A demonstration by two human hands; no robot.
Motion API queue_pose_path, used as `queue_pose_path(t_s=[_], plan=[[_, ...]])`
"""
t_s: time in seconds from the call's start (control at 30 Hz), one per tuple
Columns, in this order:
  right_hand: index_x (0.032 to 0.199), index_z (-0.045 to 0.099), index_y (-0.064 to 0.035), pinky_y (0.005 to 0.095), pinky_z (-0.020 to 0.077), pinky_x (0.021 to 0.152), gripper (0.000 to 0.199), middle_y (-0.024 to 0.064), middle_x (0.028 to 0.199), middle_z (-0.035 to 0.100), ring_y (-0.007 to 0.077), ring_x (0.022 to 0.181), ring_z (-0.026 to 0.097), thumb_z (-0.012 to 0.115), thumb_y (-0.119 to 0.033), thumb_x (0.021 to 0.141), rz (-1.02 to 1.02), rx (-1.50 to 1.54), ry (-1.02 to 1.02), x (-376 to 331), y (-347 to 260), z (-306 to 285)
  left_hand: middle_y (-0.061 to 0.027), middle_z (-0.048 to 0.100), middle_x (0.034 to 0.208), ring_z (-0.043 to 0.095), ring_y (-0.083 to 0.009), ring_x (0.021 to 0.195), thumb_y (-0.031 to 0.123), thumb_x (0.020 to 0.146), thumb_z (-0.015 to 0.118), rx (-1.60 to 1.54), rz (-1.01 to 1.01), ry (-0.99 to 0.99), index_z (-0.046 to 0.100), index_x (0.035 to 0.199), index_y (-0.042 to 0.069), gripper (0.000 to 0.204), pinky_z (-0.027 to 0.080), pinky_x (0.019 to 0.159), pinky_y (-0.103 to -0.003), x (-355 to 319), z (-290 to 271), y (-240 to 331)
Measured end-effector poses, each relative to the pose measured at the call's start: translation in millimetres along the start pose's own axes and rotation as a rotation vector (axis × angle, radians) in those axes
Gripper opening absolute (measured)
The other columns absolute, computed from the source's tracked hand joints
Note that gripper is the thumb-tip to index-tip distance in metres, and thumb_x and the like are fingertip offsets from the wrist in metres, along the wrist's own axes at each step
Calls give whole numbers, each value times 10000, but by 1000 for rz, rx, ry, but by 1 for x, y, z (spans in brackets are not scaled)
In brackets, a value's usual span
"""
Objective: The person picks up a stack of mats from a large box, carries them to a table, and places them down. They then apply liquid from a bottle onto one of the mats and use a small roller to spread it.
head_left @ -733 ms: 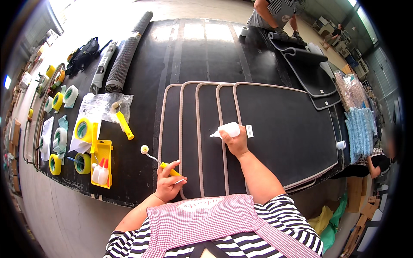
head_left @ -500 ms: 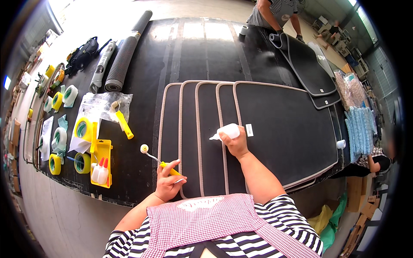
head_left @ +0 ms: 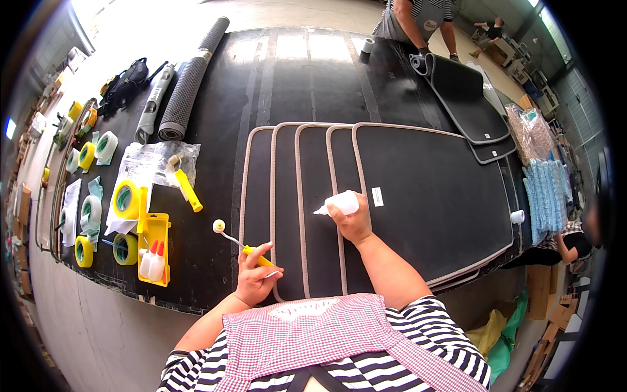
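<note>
Several black mats with beige bound edges lie overlapped like a fan on the black table in front of me. My right hand grips a white squeeze bottle, tilted so that its narrow nozzle points left above the mats. In my left hand, near the mats' lower left, is a small paint roller with a yellow handle. Its roller end points away to the upper left. A small white piece, hard to make out, shows at the left fingers. One mat carries a white label.
At left are a yellow tray with red-capped bottles, rolls of tape, another yellow-handled roller and a grey textured roll. A co-worker's gloved hands touch black mats at the far right. Blue bundles sit at the right edge.
My right hand has shifted slightly left and down with the squeeze bottle. My left hand and the roller have stayed in place.
</note>
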State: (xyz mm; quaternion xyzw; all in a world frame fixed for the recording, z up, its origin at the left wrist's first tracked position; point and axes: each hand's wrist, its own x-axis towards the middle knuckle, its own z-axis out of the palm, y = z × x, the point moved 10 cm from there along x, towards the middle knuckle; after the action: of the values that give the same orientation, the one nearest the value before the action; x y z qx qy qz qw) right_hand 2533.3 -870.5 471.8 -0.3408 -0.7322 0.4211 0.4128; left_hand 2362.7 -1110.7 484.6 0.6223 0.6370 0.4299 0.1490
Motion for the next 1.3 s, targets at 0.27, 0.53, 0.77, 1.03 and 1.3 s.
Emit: queue_pose_path(t_s=[0.27,0.53,0.77,1.03,1.3], plan=[[742,677,-31,373,499,644,206,96,698,675,268,646,647,743,-220,791,-60,-37,49,-1,-7,-9,-105,548,1394,496,-301,1203,124,745,812,16,39,-23,796,844,133,102,441,997,-401,2,1,3],[815,717,-5,334,524,646,278,99,740,716,230,678,691,754,-280,833,50,108,100,10,-5,-6,-110,550,1397,497,-299,1211,122,742,810,20,30,-23,795,837,130,97,406,1016,-403,2,0,4],[806,712,-11,360,516,664,308,117,740,707,264,681,683,775,-312,820,2,76,133,17,0,2,-113,552,1400,496,-300,1213,125,737,811,23,30,-21,797,827,132,92,350,1048,-409,2,0,4],[786,675,-28,382,500,638,280,105,720,679,286,659,655,778,-287,814,-64,-5,220,10,5,-6,-100,555,1398,497,-289,1200,142,745,808,10,16,-11,796,828,140,83,343,1034,-418,0,1,2],[783,712,-59,383,477,703,233,83,737,696,266,693,649,768,-282,813,-18,66,118,10,0,-1,-75,559,1397,494,-264,1194,187,765,811,10,17,-4,793,827,157,71,321,1028,-419,1,0,2]])
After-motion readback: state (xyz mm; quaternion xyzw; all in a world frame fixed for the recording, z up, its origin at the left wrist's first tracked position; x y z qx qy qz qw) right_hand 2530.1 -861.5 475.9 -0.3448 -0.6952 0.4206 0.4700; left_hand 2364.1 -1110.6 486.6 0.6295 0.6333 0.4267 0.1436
